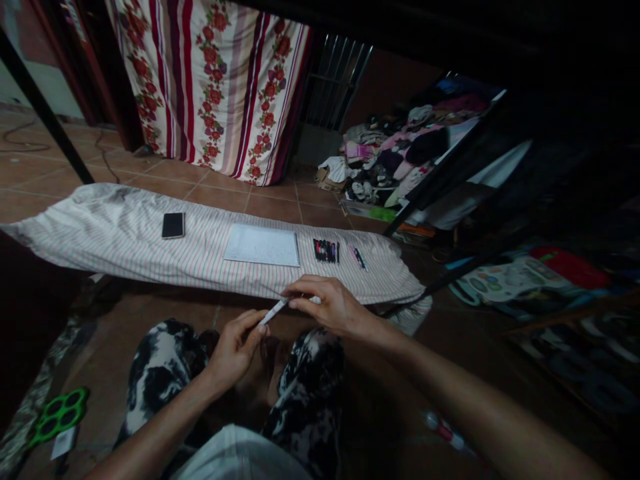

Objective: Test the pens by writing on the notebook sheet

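Observation:
Over my lap, my left hand [234, 350] is closed around the lower end of a slim white pen [273, 312]. The pen slants up to the right, and its far end meets the fingertips of my right hand [330, 303]. Those fingers are closed too; a small white cap-like piece [315, 300] shows between them, partly hidden. Just beyond my hands, a spiral notebook [262, 245] lies open on a striped cloth [210, 263]. A row of pens [327, 251] rests to its right, with a few more pens [359, 259] set apart.
A dark phone-like device [173, 225] lies on the cloth's left part. Behind hangs a flowered curtain [215, 87], with a heap of clothes [390, 153] at the back right. A green ringed object [61, 413] is on the floor at lower left. Dark metal bars [45, 107] frame the area.

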`<state>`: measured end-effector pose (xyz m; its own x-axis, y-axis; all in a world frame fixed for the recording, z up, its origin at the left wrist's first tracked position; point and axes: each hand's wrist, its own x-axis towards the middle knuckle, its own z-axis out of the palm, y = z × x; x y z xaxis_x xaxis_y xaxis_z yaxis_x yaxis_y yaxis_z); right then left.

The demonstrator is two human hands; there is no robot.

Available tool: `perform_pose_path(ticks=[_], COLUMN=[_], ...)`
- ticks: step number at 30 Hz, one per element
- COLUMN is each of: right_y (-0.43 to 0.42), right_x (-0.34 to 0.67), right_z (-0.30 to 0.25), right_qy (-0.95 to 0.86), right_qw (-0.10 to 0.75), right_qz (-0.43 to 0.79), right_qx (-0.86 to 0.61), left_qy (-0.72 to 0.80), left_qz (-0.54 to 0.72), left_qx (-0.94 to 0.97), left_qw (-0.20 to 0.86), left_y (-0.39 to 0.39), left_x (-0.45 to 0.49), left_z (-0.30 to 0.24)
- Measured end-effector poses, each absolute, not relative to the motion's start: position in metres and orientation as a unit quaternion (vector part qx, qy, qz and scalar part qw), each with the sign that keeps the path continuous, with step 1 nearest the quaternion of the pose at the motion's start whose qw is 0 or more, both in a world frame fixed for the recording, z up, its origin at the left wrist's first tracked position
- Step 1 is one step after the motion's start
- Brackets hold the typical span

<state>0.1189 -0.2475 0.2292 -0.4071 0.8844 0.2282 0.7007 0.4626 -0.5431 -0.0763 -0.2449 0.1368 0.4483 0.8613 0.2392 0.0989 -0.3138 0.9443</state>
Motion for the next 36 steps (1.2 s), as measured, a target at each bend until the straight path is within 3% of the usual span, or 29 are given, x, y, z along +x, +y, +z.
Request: perform_pose_path(ticks=[14,21,36], right_y=[-0.255,-0.251,-0.254], right_x=[0.114,0.115,0.107], right_z=[0.237,0.231,0.231], right_qy=[-0.855,-0.841,-0.794], right_qw=[0.125,0.179,0.18], right_qz=[0.083,0.155,0.165], right_qx=[-0.496,-0.486,-0.557], left_qy=[0.336,0.332,0.345], left_qz=[0.38,0.388,0.386], left_qx=[0.735,0.706,0.706], left_qw=[0.451,0.491,0.483], left_y=[-0.251,-0.247,-0.251], left_x=[-0.08,-0.08,-0.079], left_z=[0.144,0.139,0.138])
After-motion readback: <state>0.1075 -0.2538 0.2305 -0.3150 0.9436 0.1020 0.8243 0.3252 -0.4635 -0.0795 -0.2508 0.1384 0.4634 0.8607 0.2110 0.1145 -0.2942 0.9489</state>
